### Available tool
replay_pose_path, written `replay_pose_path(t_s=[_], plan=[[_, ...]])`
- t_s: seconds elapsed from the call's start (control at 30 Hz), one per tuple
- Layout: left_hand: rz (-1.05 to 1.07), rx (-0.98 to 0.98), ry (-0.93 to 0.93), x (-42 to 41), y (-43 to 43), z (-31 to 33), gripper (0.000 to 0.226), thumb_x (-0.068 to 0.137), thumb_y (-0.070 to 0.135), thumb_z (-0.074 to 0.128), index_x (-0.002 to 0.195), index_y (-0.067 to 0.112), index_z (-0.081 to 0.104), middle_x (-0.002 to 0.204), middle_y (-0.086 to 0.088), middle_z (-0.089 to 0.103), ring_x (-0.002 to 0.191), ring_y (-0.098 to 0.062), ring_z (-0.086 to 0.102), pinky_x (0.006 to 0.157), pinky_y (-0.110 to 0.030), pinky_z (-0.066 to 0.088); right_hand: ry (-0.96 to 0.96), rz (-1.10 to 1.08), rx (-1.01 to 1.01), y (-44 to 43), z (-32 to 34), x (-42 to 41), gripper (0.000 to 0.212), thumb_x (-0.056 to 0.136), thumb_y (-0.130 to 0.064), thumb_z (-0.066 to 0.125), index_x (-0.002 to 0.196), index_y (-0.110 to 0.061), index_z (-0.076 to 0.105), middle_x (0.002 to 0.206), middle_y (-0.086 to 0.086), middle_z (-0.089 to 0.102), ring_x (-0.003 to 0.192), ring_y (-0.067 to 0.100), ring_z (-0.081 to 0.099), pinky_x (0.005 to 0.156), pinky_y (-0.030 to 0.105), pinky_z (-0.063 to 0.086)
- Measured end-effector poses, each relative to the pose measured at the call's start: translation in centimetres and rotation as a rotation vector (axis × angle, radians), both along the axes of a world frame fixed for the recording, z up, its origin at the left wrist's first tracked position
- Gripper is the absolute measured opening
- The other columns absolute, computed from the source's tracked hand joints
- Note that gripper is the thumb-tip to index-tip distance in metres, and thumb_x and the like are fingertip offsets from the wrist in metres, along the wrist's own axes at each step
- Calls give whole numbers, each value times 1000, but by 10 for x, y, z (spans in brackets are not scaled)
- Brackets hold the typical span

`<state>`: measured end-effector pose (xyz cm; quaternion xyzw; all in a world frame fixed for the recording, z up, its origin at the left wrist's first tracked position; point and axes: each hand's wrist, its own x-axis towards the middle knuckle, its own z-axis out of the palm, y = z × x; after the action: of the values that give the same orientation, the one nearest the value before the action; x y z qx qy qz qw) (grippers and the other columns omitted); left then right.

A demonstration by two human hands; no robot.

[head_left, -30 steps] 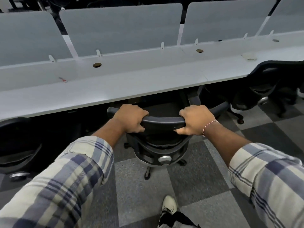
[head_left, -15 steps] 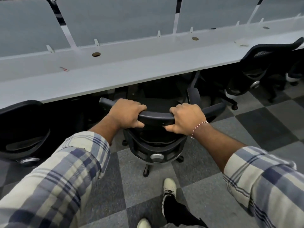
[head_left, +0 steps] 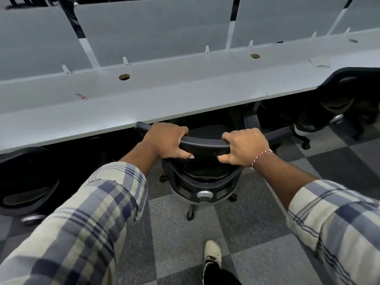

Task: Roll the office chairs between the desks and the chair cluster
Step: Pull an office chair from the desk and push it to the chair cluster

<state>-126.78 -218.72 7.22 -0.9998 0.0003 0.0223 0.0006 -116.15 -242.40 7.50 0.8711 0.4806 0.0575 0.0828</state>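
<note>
We roll chair (head_left: pixel 202 182) to counter (head_left: pixel 115 118).
Left hand (head_left: pixel 164 140), right hand (head_left: pixel 244 148): fingers curled tight round its top rail (head_left: pixel 205 144), counter edge just beyond; next probably needs a straight push under.

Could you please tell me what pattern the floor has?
The floor is a checkerboard of light and dark grey squares, seen in the head view.

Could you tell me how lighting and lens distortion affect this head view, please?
Head view: the wide lens bows the desk edge and stretches the plaid sleeves at the lower corners; lighting is soft, with no glare; under the desk is near-black shadow; the left hand, right hand and the chair's backrest rim are sharp.
</note>
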Motion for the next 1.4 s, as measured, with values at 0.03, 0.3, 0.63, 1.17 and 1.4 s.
replay_pose_path(t_s=[0.03,0.3,0.63,1.17,1.4], plan=[[9,-6,25,9,5,1,61,67,84,59,95,30,55,78,13,59,72,-12,56,63,-32,44,-1,11,-8,-1,0,13,53,77,-71,51,105,-27,59,86,-6,63,78,19,63,61,30,34],[114,23,13,79,5,-3,49,75,74,61,93,29,56,75,9,58,72,-18,56,65,-32,41,58,94,-48,4,3,130,45,72,-66,60,93,-26,56,85,-5,60,82,22,61,63,32,35],[214,20,-56,155,23,-7,35,77,54,65,98,26,60,80,7,56,79,-18,50,72,-34,37,41,96,26,38,-2,223,47,70,-57,70,99,-21,61,90,1,60,89,27,55,86,41,38],[114,-65,-104,118,45,-15,78,72,93,37,101,25,60,88,4,64,82,-21,59,70,-34,46,132,51,238,-9,-21,214,86,74,-86,37,128,-22,55,126,7,55,122,30,45,109,49,23],[166,-23,-16,147,62,-3,70,75,88,39,102,27,58,93,5,61,92,-22,53,89,-42,37,162,-26,189,17,-9,235,75,75,-79,48,127,-25,54,124,3,54,124,28,42,113,53,13]])
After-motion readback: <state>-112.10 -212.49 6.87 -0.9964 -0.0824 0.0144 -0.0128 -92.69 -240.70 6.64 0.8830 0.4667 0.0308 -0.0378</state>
